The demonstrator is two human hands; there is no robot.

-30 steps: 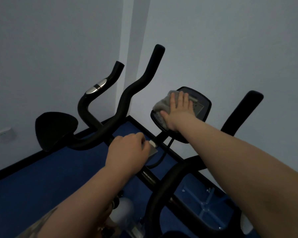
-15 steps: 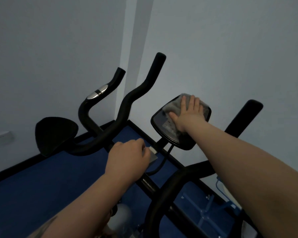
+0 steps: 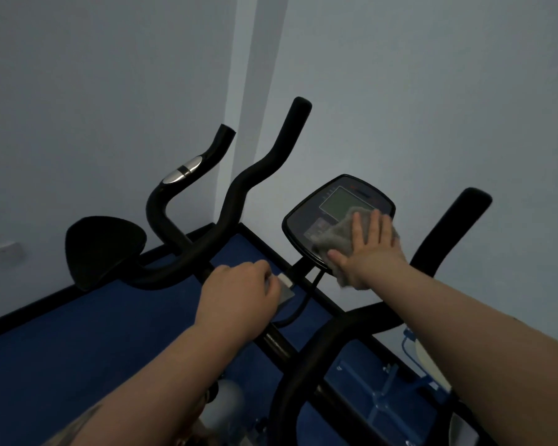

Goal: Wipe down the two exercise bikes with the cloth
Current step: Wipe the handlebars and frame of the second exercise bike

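Wiping is proceeding on the console at centre right: the right hand is pressing the cloth flat, fingers spread, over its lower face. The left hand, at centre frame, is gripping the handlebar stem closed. Judged next: covering the upper screen, then the handlebars.

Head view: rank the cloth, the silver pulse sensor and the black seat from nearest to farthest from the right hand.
1. Cloth: pressed under the right hand on the console.
2. Silver pulse sensor: on the far bike's handlebar, left of the console.
3. Black seat: farthest left.
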